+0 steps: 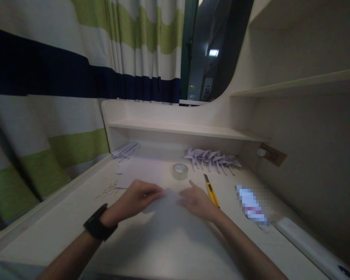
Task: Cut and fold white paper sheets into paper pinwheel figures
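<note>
My left hand (pixel 140 198), with a black band on its wrist, pinches the edge of a pale sheet of paper (pixel 169 204) between thumb and fingers. The sheet's outline is faint against the desk. At its right side is my right hand (pixel 198 200), fingers apart and blurred at the tips, with one digit sticking up. Whether the fingertips touch the paper I cannot tell. Behind the hands lie a stack of white paper (pixel 142 167) and a roll of clear tape (pixel 180 171). A yellow utility knife (pixel 211 192) with its blade out lies just right of my right hand.
Several folded paper pinwheels (pixel 211 157) stand in a row at the back right. Rolled paper sticks (pixel 126 150) lie at the back left, and small thin tan pieces (pixel 109 189) nearer. A pixelated packet (pixel 252 204) and a long white case (pixel 312 245) lie right. A low shelf (pixel 175 128) spans the back.
</note>
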### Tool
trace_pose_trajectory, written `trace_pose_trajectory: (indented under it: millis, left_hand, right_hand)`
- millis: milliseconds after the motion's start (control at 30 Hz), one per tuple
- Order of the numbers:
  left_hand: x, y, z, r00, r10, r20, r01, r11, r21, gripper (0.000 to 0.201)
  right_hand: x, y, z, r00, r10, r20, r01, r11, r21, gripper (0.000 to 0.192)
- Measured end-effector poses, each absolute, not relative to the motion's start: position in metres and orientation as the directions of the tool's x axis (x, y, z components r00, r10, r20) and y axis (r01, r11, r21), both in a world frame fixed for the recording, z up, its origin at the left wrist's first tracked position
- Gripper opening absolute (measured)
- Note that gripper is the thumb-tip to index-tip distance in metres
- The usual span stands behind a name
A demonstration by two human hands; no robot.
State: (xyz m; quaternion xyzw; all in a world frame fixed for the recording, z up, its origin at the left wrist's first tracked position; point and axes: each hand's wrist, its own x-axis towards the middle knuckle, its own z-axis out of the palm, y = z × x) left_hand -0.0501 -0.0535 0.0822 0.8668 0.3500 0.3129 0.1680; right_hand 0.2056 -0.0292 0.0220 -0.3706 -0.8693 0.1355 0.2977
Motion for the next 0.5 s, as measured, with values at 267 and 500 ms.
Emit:
trace_pose_trajectory:
  millis: [267,500]
  left_hand:
    - [-0.034,-0.003,0.06,0.366,0.903,0.224,0.371,-0.363,0.855,0.038]
    - [-0.027,0.023,0.0,0.375,0.926,-0.041,0.266,-0.066,0.962,0.052]
  right_hand:
    - [0.238,-0.031,0.004,-0.349,0.934,-0.081,0.221,-0.002,-0.975,0.046]
    - [0.241,-0.023,-0.037,-0.24,0.954,-0.182,0.089,-0.165,-0.982,0.049]
